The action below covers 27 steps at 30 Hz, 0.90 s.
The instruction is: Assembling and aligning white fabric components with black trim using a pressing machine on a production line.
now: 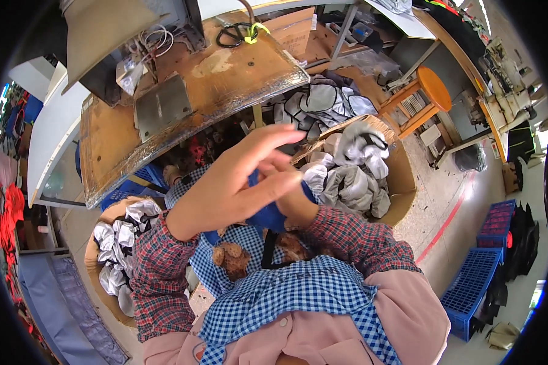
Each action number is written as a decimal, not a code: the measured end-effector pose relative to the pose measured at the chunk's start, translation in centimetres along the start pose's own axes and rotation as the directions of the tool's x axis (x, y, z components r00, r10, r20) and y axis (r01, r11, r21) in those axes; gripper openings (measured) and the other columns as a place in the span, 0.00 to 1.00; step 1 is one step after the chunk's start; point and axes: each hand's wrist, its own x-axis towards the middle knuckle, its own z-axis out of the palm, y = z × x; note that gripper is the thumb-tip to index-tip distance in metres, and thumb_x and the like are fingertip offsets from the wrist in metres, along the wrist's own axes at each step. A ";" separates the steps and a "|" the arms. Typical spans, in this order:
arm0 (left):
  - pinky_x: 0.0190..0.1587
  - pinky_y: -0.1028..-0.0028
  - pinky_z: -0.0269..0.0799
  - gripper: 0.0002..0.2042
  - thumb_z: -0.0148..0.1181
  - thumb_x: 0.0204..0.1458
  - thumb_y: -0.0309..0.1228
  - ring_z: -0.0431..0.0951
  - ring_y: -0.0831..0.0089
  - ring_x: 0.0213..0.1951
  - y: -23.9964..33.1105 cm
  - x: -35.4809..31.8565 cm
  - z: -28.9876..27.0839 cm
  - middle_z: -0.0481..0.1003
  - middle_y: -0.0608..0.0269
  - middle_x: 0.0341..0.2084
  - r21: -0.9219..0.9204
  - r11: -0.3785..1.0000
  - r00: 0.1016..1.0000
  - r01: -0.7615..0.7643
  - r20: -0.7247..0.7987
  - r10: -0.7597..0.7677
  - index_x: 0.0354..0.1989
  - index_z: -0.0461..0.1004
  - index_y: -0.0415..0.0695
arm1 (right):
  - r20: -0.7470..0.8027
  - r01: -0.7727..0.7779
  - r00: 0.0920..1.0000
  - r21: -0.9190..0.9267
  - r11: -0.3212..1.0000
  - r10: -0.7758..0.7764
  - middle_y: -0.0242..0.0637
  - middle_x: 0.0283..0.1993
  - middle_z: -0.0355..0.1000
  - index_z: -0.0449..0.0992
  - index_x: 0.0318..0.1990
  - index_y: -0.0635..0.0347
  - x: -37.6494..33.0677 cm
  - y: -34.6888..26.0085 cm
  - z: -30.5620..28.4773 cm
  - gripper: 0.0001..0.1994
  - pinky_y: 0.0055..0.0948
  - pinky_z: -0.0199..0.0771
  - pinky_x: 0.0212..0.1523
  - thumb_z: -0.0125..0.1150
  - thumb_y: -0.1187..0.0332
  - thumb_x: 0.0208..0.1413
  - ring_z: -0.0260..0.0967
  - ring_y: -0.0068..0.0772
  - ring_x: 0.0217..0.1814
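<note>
My left hand is raised in front of my chest, fingers stretched out and slightly curved, thumb apart from them. Behind it is my right hand, its fingers mostly covered by the left. Something plain blue, seemingly cloth, shows between and below the hands; whether the right hand grips it is hidden. Under the hands hangs my blue checked apron with brown bear figures on it. Plaid sleeves cover both forearms.
A worn wooden sewing table with a metal plate stands ahead. Cardboard boxes of white-grey fabric pieces flank me, at right and left. Farther right are an orange stool and blue crates.
</note>
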 end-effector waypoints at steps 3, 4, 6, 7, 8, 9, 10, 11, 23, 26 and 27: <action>0.52 0.68 0.73 0.18 0.58 0.60 0.32 0.78 0.66 0.48 -3.8 -1.1 -1.7 0.73 0.53 0.53 0.332 0.934 0.989 0.134 -0.110 -0.103 0.57 0.71 0.38 | -0.077 -0.220 0.973 -0.025 0.975 0.217 0.30 0.29 0.73 0.76 0.38 0.62 1.9 0.7 -5.1 0.15 0.20 0.71 0.32 0.51 0.59 0.68 0.68 0.19 0.30; 0.51 0.67 0.73 0.15 0.58 0.59 0.32 0.78 0.60 0.47 -5.4 -1.9 -2.1 0.75 0.51 0.48 0.417 0.894 0.978 0.162 -0.188 -0.090 0.52 0.73 0.37 | -0.093 -0.188 0.980 -0.138 0.972 0.176 0.30 0.29 0.73 0.76 0.38 0.62 2.8 1.8 -6.2 0.16 0.20 0.71 0.32 0.50 0.58 0.68 0.69 0.19 0.30; 0.49 0.64 0.72 0.12 0.58 0.59 0.32 0.78 0.54 0.45 -8.5 -4.4 -3.0 0.77 0.50 0.41 0.513 0.824 0.946 0.240 -0.313 -0.081 0.46 0.75 0.37 | -0.095 -0.147 0.988 -0.357 0.922 0.121 0.35 0.31 0.75 0.77 0.40 0.63 4.9 4.7 -7.5 0.17 0.27 0.73 0.37 0.51 0.57 0.67 0.73 0.28 0.34; 0.49 0.64 0.72 0.12 0.58 0.59 0.32 0.78 0.53 0.44 -9.9 -5.6 -3.6 0.78 0.50 0.40 0.525 0.804 0.928 0.278 -0.362 -0.084 0.45 0.76 0.37 | -0.054 -0.048 0.998 -0.472 0.880 0.026 0.39 0.32 0.75 0.77 0.42 0.63 6.1 6.6 -7.7 0.17 0.30 0.73 0.40 0.51 0.57 0.67 0.74 0.32 0.36; 0.48 0.64 0.72 0.11 0.58 0.59 0.32 0.78 0.52 0.44 -11.1 -6.8 -4.0 0.78 0.49 0.39 0.537 0.777 0.899 0.328 -0.430 -0.083 0.44 0.76 0.38 | -0.032 0.019 0.998 -0.582 0.813 -0.047 0.43 0.33 0.76 0.77 0.43 0.63 7.2 8.6 -7.8 0.17 0.33 0.73 0.42 0.52 0.57 0.67 0.75 0.37 0.38; 0.48 0.63 0.72 0.11 0.58 0.59 0.32 0.78 0.52 0.43 -12.3 -8.0 -4.4 0.78 0.49 0.38 0.540 0.755 0.868 0.372 -0.491 -0.076 0.44 0.76 0.38 | -0.035 0.051 0.994 -0.677 0.734 -0.101 0.46 0.34 0.76 0.77 0.45 0.63 8.4 10.6 -8.0 0.17 0.35 0.74 0.45 0.52 0.57 0.66 0.76 0.42 0.40; 0.48 0.63 0.72 0.11 0.58 0.58 0.33 0.78 0.51 0.43 -13.3 -9.1 -4.7 0.78 0.49 0.38 0.540 0.731 0.838 0.416 -0.540 -0.078 0.44 0.76 0.38 | 0.009 0.082 0.995 -0.669 0.739 -0.103 0.51 0.36 0.75 0.76 0.47 0.62 9.7 12.8 -8.2 0.17 0.38 0.73 0.47 0.52 0.56 0.66 0.76 0.48 0.43; 0.48 0.63 0.72 0.11 0.59 0.58 0.33 0.78 0.51 0.43 -14.2 -10.1 -4.8 0.78 0.48 0.38 0.528 0.709 0.801 0.467 -0.593 -0.085 0.43 0.76 0.38 | 0.051 0.122 0.992 -0.647 0.752 -0.117 0.55 0.38 0.75 0.74 0.50 0.61 11.1 15.0 -8.4 0.17 0.40 0.72 0.49 0.52 0.56 0.65 0.75 0.54 0.46; 0.56 0.58 0.65 0.11 0.61 0.54 0.32 0.74 0.52 0.50 -18.4 -12.0 -2.9 0.77 0.54 0.46 0.644 0.560 0.763 0.521 -0.646 0.032 0.44 0.76 0.43 | -0.187 -0.654 0.734 0.067 0.754 0.653 0.56 0.59 0.71 0.72 0.59 0.62 19.5 30.6 -11.0 0.30 0.40 0.66 0.60 0.53 0.46 0.60 0.68 0.54 0.61; 0.55 0.58 0.66 0.11 0.61 0.54 0.32 0.74 0.53 0.49 -18.1 -11.2 -2.9 0.77 0.55 0.46 0.676 0.515 0.786 0.528 -0.618 0.005 0.44 0.76 0.43 | -0.195 -0.653 0.752 -0.095 0.752 0.629 0.55 0.58 0.71 0.73 0.58 0.61 20.6 32.5 -11.5 0.28 0.41 0.67 0.59 0.53 0.47 0.60 0.69 0.54 0.60; 0.55 0.58 0.66 0.11 0.61 0.54 0.31 0.74 0.53 0.49 -18.0 -11.0 -2.9 0.77 0.55 0.46 0.683 0.500 0.792 0.532 -0.610 -0.009 0.43 0.76 0.43 | -0.199 -0.635 0.771 -0.183 0.751 0.604 0.55 0.57 0.72 0.74 0.57 0.61 21.3 33.4 -11.7 0.28 0.41 0.67 0.59 0.53 0.47 0.60 0.69 0.54 0.60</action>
